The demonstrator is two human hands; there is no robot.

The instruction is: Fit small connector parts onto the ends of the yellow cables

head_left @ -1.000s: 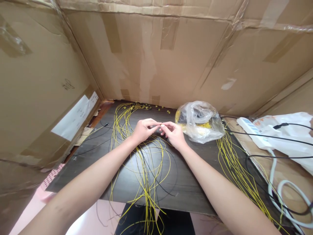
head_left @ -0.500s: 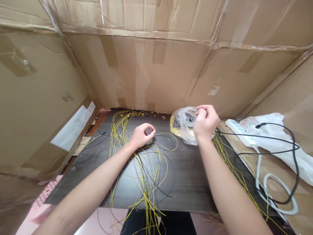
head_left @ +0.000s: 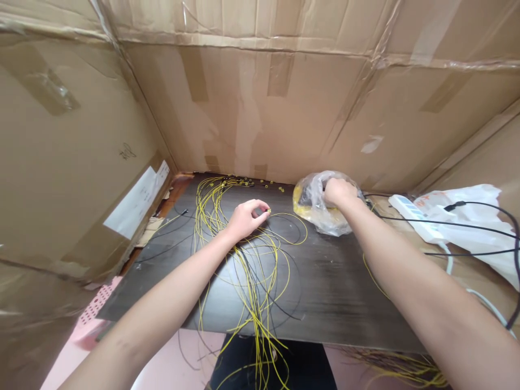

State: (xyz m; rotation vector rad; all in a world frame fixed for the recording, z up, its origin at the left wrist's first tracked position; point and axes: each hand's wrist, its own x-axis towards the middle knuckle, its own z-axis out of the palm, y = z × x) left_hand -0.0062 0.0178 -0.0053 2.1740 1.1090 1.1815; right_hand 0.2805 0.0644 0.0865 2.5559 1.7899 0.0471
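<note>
My left hand (head_left: 248, 216) is over the middle of the table, thumb and forefinger pinched together at the end of a thin yellow wire (head_left: 305, 230). A tiny yellow piece shows at the fingertips; its exact shape is too small to tell. From there the wire curves out to the right in a loop. My right hand (head_left: 340, 192) reaches into the mouth of a clear plastic bag (head_left: 329, 226), its fingers hidden inside. Dark and yellow contents show through the bag. Under my left wrist lies a loose bundle of yellow and black wires (head_left: 254, 303), hanging over the front edge.
Small yellow pieces (head_left: 281, 189) lie scattered along the back of the dark table (head_left: 333, 292). Cardboard walls (head_left: 239, 119) enclose the left, back and right. At right are a white power strip (head_left: 414, 216), a white plastic bag (head_left: 475, 203) and black cables. More yellow wires (head_left: 406, 368) hang below the front edge.
My right hand has gone from the bag's upper edge down into its opening. The left hand keeps its pinch on the wire end. The whole view has shifted slightly.
</note>
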